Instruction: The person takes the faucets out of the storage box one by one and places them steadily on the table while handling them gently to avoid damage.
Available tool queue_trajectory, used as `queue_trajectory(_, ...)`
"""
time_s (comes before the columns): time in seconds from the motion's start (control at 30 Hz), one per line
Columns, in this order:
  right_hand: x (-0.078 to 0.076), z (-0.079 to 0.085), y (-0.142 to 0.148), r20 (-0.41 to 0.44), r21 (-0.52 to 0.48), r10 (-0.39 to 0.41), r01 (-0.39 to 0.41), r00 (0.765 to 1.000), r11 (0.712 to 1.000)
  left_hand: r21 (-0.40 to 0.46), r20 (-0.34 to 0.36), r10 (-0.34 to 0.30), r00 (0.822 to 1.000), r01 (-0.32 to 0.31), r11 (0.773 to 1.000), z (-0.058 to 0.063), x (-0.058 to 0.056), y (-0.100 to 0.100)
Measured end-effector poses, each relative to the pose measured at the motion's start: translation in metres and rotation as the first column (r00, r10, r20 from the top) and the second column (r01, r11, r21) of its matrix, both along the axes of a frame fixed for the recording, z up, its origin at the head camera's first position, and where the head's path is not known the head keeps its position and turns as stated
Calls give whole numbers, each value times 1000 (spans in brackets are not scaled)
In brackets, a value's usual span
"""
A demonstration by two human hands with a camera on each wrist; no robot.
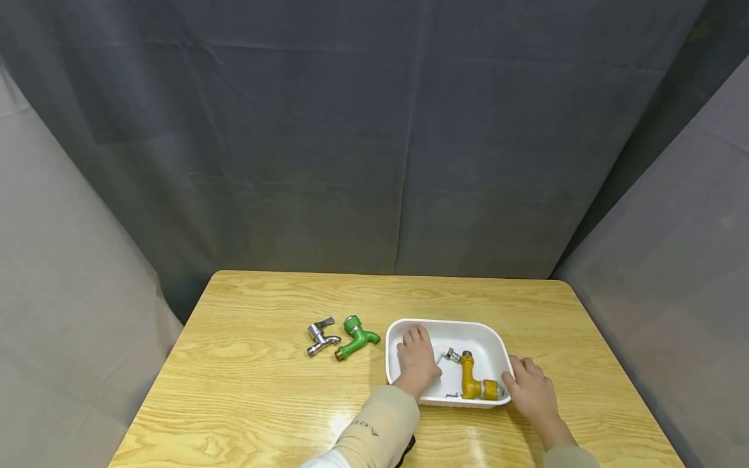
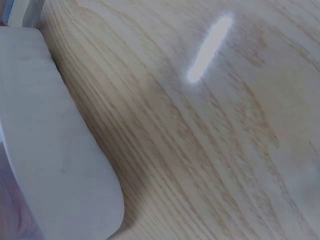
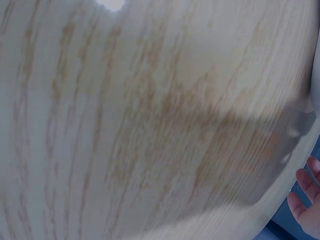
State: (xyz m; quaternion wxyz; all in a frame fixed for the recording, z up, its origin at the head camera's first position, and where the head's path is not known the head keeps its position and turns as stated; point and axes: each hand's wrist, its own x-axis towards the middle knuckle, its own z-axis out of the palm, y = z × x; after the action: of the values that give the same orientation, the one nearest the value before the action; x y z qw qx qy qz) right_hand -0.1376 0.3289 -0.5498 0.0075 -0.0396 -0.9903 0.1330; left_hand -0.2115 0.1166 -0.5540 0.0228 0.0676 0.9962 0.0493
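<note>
In the head view a white plastic basin point(image 1: 491, 329) sits on the wooden table. My left hand point(image 1: 417, 361) reaches into its left part, back of the hand upward; what lies beneath the palm and fingertips is hidden. At the basin's right end, my right hand point(image 1: 531, 393) has its thumb against the rim and its fingers loosely extended outside. A yellow tap point(image 1: 469, 378) lies inside the basin, with a small silver fitting point(image 1: 453, 355) near it. Another small silver piece point(image 1: 453, 395) shows by the front wall. The right wrist view catches fingers point(image 3: 307, 187) at its right edge.
Left of the basin, a green tap point(image 1: 357, 339) and a chrome tap point(image 1: 321, 335) lie side by side on the table point(image 1: 251, 390). A dark curtain point(image 1: 328, 162) hangs behind, with pale cloth point(image 1: 673, 273) on the right and more on the left.
</note>
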Motion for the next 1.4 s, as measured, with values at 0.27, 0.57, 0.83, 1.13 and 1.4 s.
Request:
queue_trajectory(0.27, -1, -1, 0, -14, 9, 7, -7, 1000, 1000, 46, 16, -5, 1000, 4, 999, -5, -4, 2)
queue_trajectory(0.57, 0, -1, 2, -9, 9, 14, -14, 1000, 1000, 95, 37, -10, 999, 6, 995, -1, -3, 1)
queue_trajectory(0.83, -1, -2, 2, 6, 4, 2, -2, 1000, 1000, 115, 45, -16, 999, 11, 993, 0, -4, -2)
queue_trajectory(1.13, -1, -1, 1, 11, -4, -4, 4, 1000, 1000, 190, 21, -81, 997, 75, 979, 6, -7, -7)
queue_trajectory(1.4, -2, -4, 2, -12, 1, 2, -2, 1000, 1000, 200, -10, -174, 985, 172, 964, 20, -9, -12)
